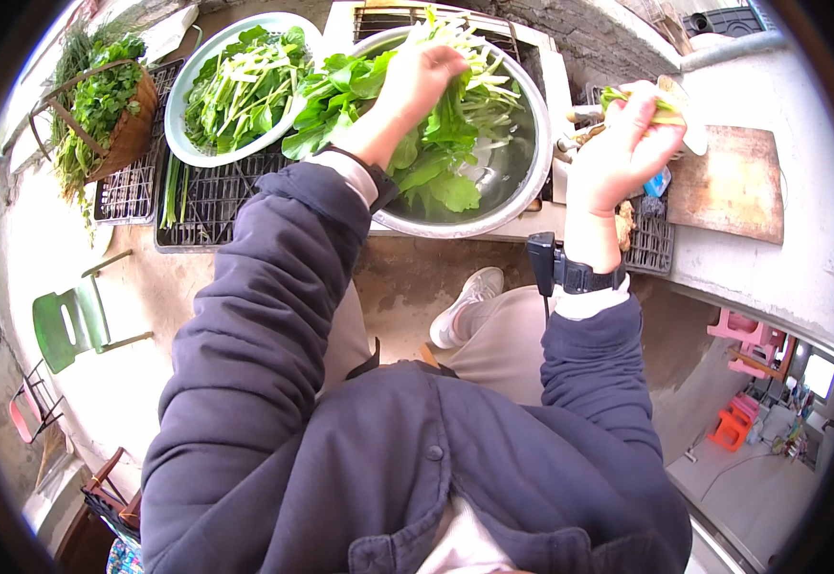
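Observation:
My left hand [424,81] reaches over a wide metal basin [460,230] of water. Its fingers are closed round a bunch of leafy greens [450,143], whose leaves hang down into the basin. More greens and pale stalks lie along the basin's far side. My right hand [635,143] is raised to the right of the basin, pinching a small piece of green and yellowish stalk [664,107]. Left of the basin stands a pale blue-green bowl [177,110] heaped with cut greens [249,91].
A woven basket [130,124] of herbs stands at the far left, beside black plastic crates [211,206]. On the right, a wooden board [728,182] lies on a pale counter [814,215]. A ginger-like root [624,228] rests near my right wrist. A green chair [77,320] stands at left.

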`<action>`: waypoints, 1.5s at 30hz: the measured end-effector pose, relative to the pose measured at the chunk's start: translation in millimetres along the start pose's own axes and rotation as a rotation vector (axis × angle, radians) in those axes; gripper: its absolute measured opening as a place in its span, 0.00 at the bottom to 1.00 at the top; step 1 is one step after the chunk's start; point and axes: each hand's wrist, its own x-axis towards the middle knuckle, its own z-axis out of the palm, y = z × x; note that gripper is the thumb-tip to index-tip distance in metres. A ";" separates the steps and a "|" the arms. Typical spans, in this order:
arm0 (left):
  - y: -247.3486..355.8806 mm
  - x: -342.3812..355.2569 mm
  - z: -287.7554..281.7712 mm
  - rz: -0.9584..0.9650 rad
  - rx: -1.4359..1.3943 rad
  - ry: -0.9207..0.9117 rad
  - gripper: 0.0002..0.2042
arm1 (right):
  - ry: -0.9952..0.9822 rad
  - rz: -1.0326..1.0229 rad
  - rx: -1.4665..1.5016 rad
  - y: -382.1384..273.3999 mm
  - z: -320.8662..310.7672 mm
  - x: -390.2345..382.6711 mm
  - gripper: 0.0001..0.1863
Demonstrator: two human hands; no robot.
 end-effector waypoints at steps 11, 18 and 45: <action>-3.2 19.6 -6.1 -0.374 -1.254 0.020 0.06 | -0.524 1.103 0.292 65.0 3.9 -43.8 0.14; 12.9 10.9 2.3 -0.319 -1.286 -0.107 0.08 | -0.859 1.238 0.201 50.1 17.8 -49.3 0.13; 20.2 -29.3 16.4 -0.614 -0.893 -0.558 0.19 | -0.629 1.451 0.810 99.8 -27.6 -40.3 0.24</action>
